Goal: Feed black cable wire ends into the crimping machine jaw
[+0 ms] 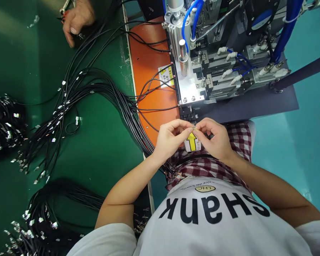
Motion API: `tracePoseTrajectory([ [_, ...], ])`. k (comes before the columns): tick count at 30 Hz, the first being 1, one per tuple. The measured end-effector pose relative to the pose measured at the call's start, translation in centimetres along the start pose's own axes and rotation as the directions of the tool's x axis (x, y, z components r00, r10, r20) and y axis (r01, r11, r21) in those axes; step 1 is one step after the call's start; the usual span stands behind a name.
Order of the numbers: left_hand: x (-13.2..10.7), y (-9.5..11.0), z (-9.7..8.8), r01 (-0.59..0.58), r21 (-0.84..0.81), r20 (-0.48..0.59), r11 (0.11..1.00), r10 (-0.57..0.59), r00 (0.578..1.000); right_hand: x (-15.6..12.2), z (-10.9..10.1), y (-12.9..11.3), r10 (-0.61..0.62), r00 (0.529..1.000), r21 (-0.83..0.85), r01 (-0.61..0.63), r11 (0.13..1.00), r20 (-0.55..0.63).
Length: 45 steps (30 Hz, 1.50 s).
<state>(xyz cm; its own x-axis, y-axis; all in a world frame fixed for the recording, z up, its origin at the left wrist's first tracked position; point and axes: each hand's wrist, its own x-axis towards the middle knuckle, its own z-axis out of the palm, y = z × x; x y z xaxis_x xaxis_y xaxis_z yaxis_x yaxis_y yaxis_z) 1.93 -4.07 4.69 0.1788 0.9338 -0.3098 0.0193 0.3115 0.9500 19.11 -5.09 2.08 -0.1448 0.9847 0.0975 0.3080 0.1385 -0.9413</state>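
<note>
My left hand (172, 137) and my right hand (214, 138) meet in front of the machine (189, 90), thumbs and forefingers pinched together. Something small and thin, perhaps wire ends, lies between the fingertips; it is too small to name. Just below the fingertips shows a label with a yellow arrow (192, 144). A thick bundle of black cables (122, 103) runs past my left forearm towards my lap, where some stripped coloured ends (179, 176) show. A few single cables lead across the orange plate (154, 53) to the machine's edge.
Cable ends with silvery connectors (61, 106) spread over the green table (101, 138). More cable bundles lie at the left edge (5, 124) and lower left (56, 199). Another person's hand (80, 19) is at the top left, by red-handled pliers (63, 14). Blue air hoses (288, 28) hang over the machine.
</note>
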Motion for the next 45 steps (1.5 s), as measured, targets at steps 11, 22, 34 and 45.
tracePoseTrajectory([
  [11, 0.0, -0.1, 0.4, 0.005, 0.028, -0.049, 1.000, -0.004, 0.999, -0.4, -1.3, 0.2, 0.141, 0.989, 0.117, -0.146, 0.982, 0.049],
  [22, 0.0, -0.3, 0.2, -0.009, 0.065, -0.054, 0.998, 0.012, 0.998, -0.5, -1.0, -0.5, 0.002, 0.998, 0.044, 0.000, 0.999, -0.064],
  [34, 0.1, -0.5, 0.3, -0.038, 0.069, -0.043, 0.997, 0.041, 0.998, 0.3, -0.5, -0.3, -0.029, 0.991, 0.024, 0.032, 0.999, -0.134],
  [45, 0.2, -0.7, 0.0, -0.039, 0.103, -0.011, 0.994, 0.041, 0.999, 0.7, -0.3, 0.6, 0.137, 0.990, 0.165, -0.133, 0.977, -0.015],
])
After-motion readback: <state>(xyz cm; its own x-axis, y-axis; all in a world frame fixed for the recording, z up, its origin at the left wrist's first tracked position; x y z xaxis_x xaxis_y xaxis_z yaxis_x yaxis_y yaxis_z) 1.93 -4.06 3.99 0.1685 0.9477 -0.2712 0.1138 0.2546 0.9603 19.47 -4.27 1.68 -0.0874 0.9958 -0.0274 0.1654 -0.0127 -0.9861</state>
